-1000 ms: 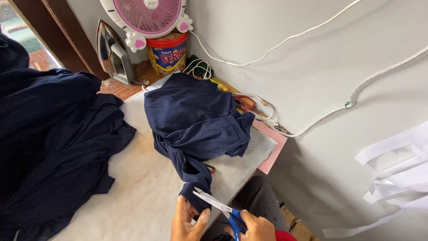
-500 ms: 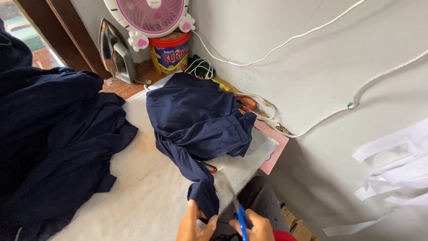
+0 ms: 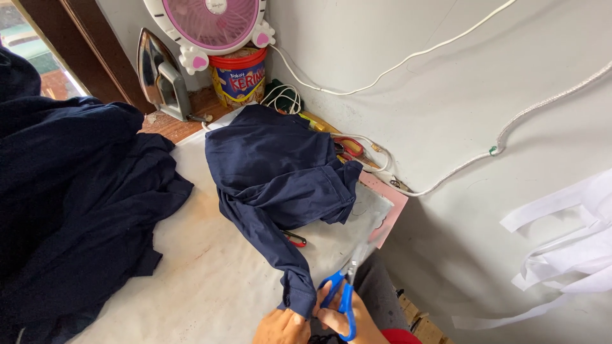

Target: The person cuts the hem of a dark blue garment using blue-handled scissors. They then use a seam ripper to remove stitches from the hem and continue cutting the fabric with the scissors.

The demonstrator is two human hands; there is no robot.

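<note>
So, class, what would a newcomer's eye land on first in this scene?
The dark navy shirt spread mid-table, its sleeve trailing down to the left hand. Beside it, the right hand grips blue-handled scissors. A pink round fan stands at the top edge.

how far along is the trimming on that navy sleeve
Done: nothing clearly cut shows. In hand: the left hand pinches the cuff of the navy garment and the right hand holds blue-handled scissors beside it, blades blurred. Left: a dark fabric pile lies untouched alongside.
</note>
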